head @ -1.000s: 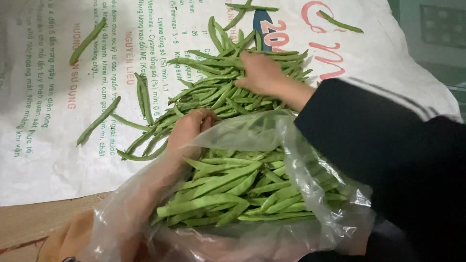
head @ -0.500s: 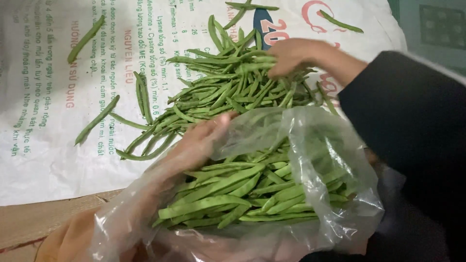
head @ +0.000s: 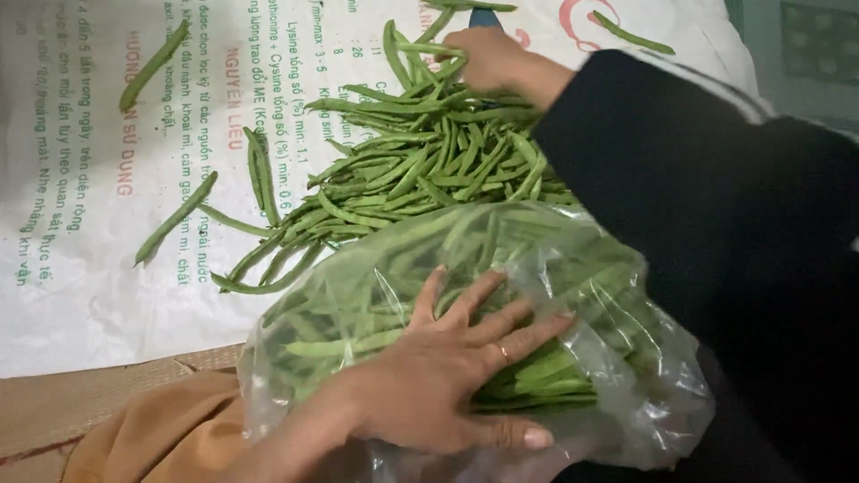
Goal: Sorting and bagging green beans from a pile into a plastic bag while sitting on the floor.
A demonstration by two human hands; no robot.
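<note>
A clear plastic bag partly filled with green beans lies in front of me. My left hand rests flat on top of it with the fingers spread, a ring on one finger. Beyond the bag, a loose pile of green beans is heaped on a white printed sack. My right hand, in a dark sleeve, reaches across to the far end of the pile, where its fingers curl over several beans.
Single beans lie scattered on the sack at the left, upper left and upper right. Brown cardboard and an orange cloth sit at the lower left.
My left hand has come out of the bag's mouth and now lies flat on the bag. My right hand has slid from the near side of the pile to its far end.
</note>
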